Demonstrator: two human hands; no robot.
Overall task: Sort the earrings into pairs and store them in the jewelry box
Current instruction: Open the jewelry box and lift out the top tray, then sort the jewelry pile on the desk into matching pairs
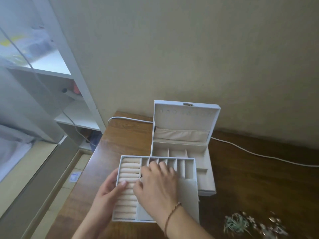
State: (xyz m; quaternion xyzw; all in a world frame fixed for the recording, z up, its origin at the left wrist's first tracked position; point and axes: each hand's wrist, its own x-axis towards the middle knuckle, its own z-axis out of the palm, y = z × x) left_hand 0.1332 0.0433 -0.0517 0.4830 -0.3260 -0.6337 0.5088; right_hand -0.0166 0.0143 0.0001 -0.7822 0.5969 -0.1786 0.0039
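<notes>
A white jewelry box [205, 173] stands open on the wooden table, its lid [186, 116] leaning back against the wall. Its removable tray [189, 168], with cream ring rolls on the left and narrow slots along the top, lies in front of the box. My left hand [110, 187] holds the tray's left edge, thumb on the ring rolls. Reaching into the tray's middle, my right hand [157, 181] has its fingers curled down; whether they pinch anything is hidden. A blurred heap of earrings [253, 225] lies at the lower right of the table.
A white cable [259, 154] runs along the table behind the box and off to the right. The wall stands right behind the table. A white shelf unit [72, 94] is at the left, beyond the table's left edge [89, 163].
</notes>
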